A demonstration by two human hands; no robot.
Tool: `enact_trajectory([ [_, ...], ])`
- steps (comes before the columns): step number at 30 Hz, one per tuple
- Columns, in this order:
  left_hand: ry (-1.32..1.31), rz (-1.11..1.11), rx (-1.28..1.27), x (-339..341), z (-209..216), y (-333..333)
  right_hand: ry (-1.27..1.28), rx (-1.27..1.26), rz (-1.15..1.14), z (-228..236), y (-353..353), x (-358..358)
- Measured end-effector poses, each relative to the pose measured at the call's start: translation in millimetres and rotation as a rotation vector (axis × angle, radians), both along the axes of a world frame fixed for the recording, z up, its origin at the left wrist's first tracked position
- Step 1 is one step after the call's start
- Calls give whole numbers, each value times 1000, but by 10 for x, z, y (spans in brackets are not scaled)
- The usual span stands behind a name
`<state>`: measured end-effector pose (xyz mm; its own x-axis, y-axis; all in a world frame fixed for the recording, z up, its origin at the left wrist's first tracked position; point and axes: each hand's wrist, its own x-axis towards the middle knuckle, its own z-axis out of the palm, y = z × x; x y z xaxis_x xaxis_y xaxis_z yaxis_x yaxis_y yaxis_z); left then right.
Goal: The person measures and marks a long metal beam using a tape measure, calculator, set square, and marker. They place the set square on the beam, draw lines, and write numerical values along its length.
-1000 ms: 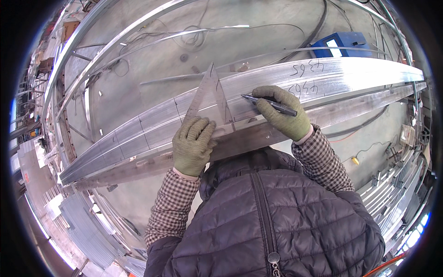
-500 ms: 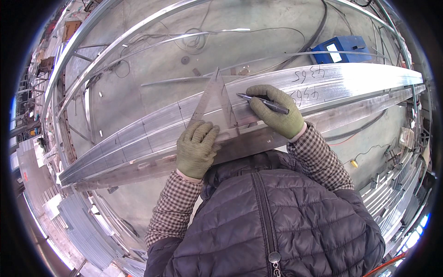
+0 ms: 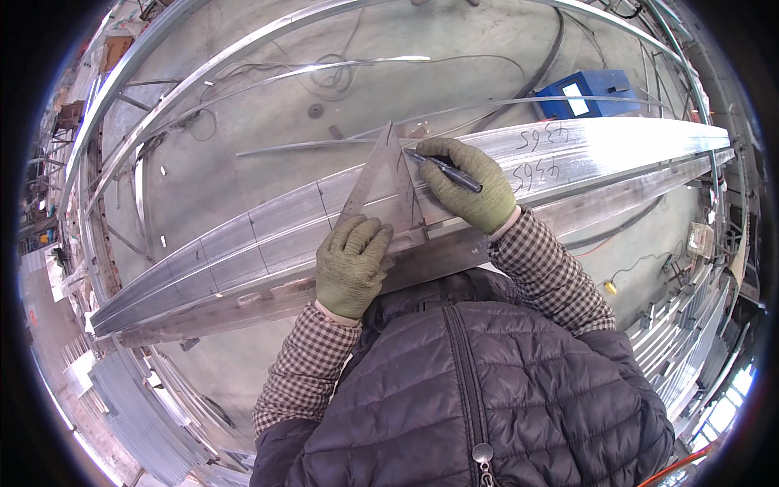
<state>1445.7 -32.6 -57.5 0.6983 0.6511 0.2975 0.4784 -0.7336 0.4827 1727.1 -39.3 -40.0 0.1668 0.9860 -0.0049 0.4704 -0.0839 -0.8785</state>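
A metal triangular square (image 3: 367, 180) lies across long silvery metal profiles (image 3: 227, 264), its point toward the far side. My left hand (image 3: 353, 264), in a green glove, grips its near left corner; the fingers curl over it. In my gloved right hand (image 3: 479, 185) is a dark marker pen (image 3: 461, 176), held like a writing tool. Its tip is at the square's right edge, near the far part of the profile; whether it touches the metal I cannot tell. Several dark cross lines and handwritten figures stand on the profile.
A blue box (image 3: 596, 91) with a white label stands on the floor at the far right. Beyond the profiles lie loose cables (image 3: 333, 77) and long curved metal bars (image 3: 219, 69). Stacked metal strips (image 3: 146, 398) lie at the near left, more at the near right.
My right hand has moved left and a little farther away, bringing the pen tip to the square's right edge. My left hand stays on the square. The whole view has shifted slightly.
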Motion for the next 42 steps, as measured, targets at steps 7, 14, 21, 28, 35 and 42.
enact_trajectory([
  [7, -11, -13, 0, -6, -10, 18, 58, -83, 24, 107, -32, 13],
  [14, 8, -10, -5, -5, 0, 28, -23, -114, 147, 309, -450, 47],
  [21, -30, -19, 15, 29, 51, 62, 8, -83, 187, 349, -984, 239],
  [28, -36, -76, 102, 544, 22, -31, 247, -65, -116, 213, -1109, 966],
  [35, -11, -72, 80, 1295, 29, -147, 384, 19, -146, 52, -1066, 1475],
  [42, 61, 4, 79, 1313, 65, -258, 366, 4, -38, 19, -909, 1593],
])
